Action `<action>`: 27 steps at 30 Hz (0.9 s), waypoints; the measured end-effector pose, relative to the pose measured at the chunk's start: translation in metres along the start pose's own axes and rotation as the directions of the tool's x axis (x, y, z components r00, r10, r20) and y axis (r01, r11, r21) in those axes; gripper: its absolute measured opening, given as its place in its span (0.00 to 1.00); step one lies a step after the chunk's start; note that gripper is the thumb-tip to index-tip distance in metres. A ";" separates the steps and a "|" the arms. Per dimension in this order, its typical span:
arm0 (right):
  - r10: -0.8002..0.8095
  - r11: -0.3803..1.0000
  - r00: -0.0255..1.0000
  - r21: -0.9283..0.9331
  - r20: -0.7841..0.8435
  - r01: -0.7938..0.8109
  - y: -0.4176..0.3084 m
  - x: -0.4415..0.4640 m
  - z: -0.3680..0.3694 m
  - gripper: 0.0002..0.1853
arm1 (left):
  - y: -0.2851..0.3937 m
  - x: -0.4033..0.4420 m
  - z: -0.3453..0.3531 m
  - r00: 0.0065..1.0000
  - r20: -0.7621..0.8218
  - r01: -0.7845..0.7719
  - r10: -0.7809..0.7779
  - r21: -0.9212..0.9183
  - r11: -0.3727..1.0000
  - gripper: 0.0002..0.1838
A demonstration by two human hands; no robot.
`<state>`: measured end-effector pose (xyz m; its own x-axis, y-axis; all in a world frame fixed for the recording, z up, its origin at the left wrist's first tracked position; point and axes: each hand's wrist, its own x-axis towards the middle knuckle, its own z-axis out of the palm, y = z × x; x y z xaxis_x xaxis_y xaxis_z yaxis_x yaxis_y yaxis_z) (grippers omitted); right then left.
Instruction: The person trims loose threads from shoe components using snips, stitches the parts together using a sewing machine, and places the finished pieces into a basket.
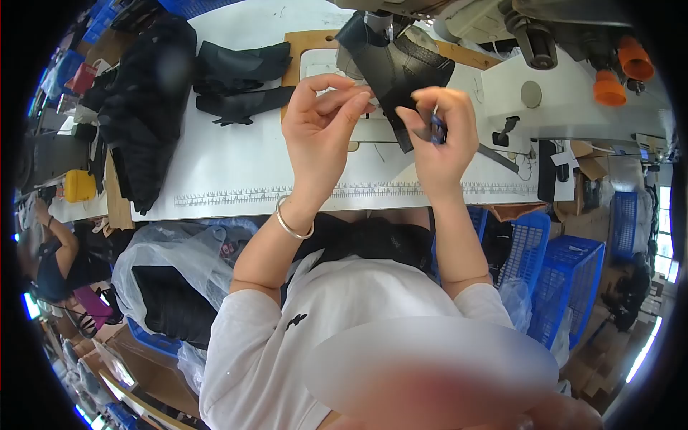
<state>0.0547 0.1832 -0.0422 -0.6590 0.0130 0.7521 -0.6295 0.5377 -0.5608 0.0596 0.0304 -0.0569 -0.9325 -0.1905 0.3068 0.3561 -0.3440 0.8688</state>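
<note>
My left hand point(320, 118), a bangle on its wrist, is raised over the white sewing table with thumb and fingertips pinched together. Whatever lies in that pinch is too small to make out. My right hand point(446, 132) is curled around small thread snips point(438, 130) with dark blue handles, mostly hidden by the palm. Just beyond both hands, a black fabric piece with a mesh part point(401, 72) lies under the sewing machine head point(387, 21). Two similar dark pieces point(244, 64) rest to the left of my left hand.
A heap of black fabric point(147, 107) covers the table's left end. A printed ruler point(301, 192) runs along the front edge. Orange thread cones point(609, 87) stand at the upper right. Blue crates point(566, 279) and a plastic bag point(179, 251) flank my lap. Another person point(54, 251) is at far left.
</note>
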 end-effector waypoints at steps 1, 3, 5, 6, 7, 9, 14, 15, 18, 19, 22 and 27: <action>-0.027 0.999 1.000 -0.027 0.013 0.027 0.001 0.004 0.004 0.13 | -0.001 0.000 0.000 1.000 0.004 -0.004 0.004 -0.004 1.000 0.12; -0.076 0.994 0.996 -0.081 0.042 0.079 0.004 0.008 0.008 0.14 | -0.001 -0.001 0.001 1.000 0.012 -0.018 0.018 -0.002 1.000 0.12; -0.074 0.997 0.995 -0.030 0.070 0.076 0.009 0.007 0.010 0.13 | -0.001 -0.001 0.002 0.999 0.016 -0.044 0.044 0.008 0.999 0.12; -0.080 0.997 0.995 -0.005 0.055 0.081 0.008 0.006 0.010 0.12 | -0.001 -0.001 0.002 0.996 0.009 -0.093 0.093 0.071 0.993 0.13; -0.084 0.996 0.996 0.023 0.042 0.083 0.006 0.005 0.010 0.12 | -0.002 -0.002 0.001 0.990 0.004 -0.140 0.141 0.136 0.981 0.13; -0.050 0.990 0.996 0.138 0.069 0.041 -0.005 -0.007 0.004 0.11 | 0.001 -0.001 -0.001 0.941 0.053 -0.327 0.334 0.389 0.861 0.15; 0.135 0.975 0.990 0.170 0.049 -0.141 -0.001 -0.016 -0.014 0.11 | 0.012 0.008 0.007 0.694 0.419 -0.643 0.585 0.727 0.242 0.17; 0.214 0.960 0.975 0.170 0.055 -0.220 -0.002 -0.017 -0.017 0.12 | 0.012 0.010 0.009 0.660 0.484 -0.662 0.574 0.737 0.140 0.16; 0.334 0.930 0.942 0.160 0.000 -0.330 -0.005 -0.017 -0.021 0.16 | 0.004 0.017 0.008 0.625 0.502 -0.679 0.598 0.728 0.099 0.14; 0.301 0.948 0.953 0.098 0.022 -0.302 -0.002 -0.018 -0.022 0.17 | 0.001 0.017 0.007 0.619 0.500 -0.681 0.605 0.726 0.097 0.14; 0.192 0.980 0.980 -0.059 0.058 -0.188 0.008 -0.022 -0.026 0.18 | -0.005 0.012 0.010 0.700 0.371 -0.631 0.610 0.721 0.286 0.12; 0.028 0.990 0.999 -0.140 -0.016 -0.030 0.006 -0.016 -0.018 0.17 | -0.008 0.009 0.014 0.711 0.332 -0.604 0.620 0.739 0.297 0.12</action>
<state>0.0687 0.2016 -0.0520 -0.6696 0.0410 0.7416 -0.5460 0.6497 -0.5289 0.0476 0.0440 -0.0557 -0.4624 -0.0433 0.8856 0.6250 0.6926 0.3602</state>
